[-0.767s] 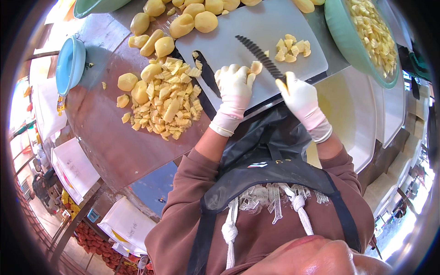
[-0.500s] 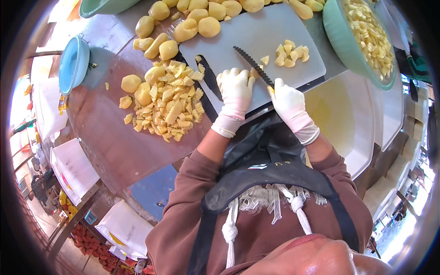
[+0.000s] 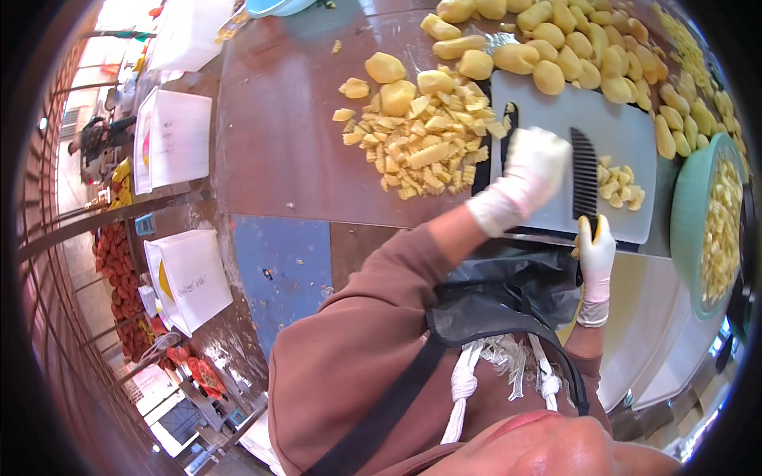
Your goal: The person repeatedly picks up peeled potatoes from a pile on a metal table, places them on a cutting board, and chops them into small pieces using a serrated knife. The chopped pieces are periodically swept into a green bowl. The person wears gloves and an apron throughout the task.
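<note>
My right hand [image 3: 597, 258], in a white glove, grips the handle of a wavy-bladed knife [image 3: 585, 170]. The blade points away from me over the white cutting board [image 3: 540, 103]. Also gloved, my left hand [image 3: 538, 163] is above the board's left part, left of the blade and smeared by motion. Whether it holds anything does not show. A small cluster of cut potato pieces [image 3: 623, 186] lies on the board, right of the blade. Left of the board is a heap of crinkle-cut potato pieces [image 3: 429, 147], with peeled potatoes [image 3: 397, 97] at its far side.
Many whole peeled potatoes [image 3: 567, 63] lie beyond the board. A green basin [image 3: 689, 230] of cut pieces stands at the right. Part of a blue basin [image 3: 278, 8] shows at the far left. White bins [image 3: 186, 139] stand past the table's left edge.
The view has swung left, so the board and potatoes sit further right. My left hand has turned and is now blurred. The knife now points straight away from me, its broad side showing.
</note>
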`<state>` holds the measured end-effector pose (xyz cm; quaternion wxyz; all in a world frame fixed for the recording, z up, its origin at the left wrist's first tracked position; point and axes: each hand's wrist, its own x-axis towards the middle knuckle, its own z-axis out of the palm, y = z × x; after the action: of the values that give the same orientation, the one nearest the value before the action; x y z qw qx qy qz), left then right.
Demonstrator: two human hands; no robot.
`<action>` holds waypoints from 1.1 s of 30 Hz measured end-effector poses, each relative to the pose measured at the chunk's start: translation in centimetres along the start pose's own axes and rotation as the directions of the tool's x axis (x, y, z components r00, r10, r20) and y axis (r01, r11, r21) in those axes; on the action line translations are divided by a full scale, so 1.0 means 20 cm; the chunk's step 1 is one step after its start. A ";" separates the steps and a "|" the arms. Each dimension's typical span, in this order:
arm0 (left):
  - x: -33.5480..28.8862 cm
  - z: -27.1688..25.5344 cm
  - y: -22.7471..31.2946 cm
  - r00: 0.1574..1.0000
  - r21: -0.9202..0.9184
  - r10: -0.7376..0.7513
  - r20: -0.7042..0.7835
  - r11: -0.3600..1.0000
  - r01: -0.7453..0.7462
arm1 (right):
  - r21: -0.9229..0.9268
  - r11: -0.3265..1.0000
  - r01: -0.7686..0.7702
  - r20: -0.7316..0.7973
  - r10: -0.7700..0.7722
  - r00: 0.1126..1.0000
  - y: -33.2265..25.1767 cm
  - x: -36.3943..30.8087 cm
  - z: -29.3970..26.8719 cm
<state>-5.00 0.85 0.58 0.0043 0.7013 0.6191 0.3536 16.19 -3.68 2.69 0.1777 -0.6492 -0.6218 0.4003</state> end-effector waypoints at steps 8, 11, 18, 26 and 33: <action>-0.21 -0.74 -0.91 0.846 0.208 -0.532 0.032 0.831 0.515 | 0.121 0.986 -0.118 0.006 0.118 0.993 0.18 0.15 -0.12; -0.12 -0.73 -0.97 0.827 0.299 -0.515 0.225 0.845 0.445 | 0.167 0.979 -0.118 -0.018 0.122 0.992 0.24 0.18 -0.16; 0.02 -0.59 -0.94 0.772 0.531 -0.577 0.265 0.756 0.383 | 0.103 0.993 -0.063 -0.042 0.068 0.997 0.30 0.21 -0.18; 0.02 -0.56 -0.98 0.805 0.463 -0.504 0.314 0.821 0.333 | 0.123 0.991 -0.052 -0.033 0.057 0.998 0.28 0.21 -0.18; 0.17 -0.61 -1.02 0.874 0.146 -0.194 0.445 0.979 0.144 | 0.070 0.993 -0.100 -0.053 0.104 0.993 0.21 0.18 -0.18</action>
<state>-28.87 3.26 2.35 0.1425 0.7070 0.6778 0.1432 21.21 -0.04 0.77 0.1963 -0.6848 -0.5688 0.4110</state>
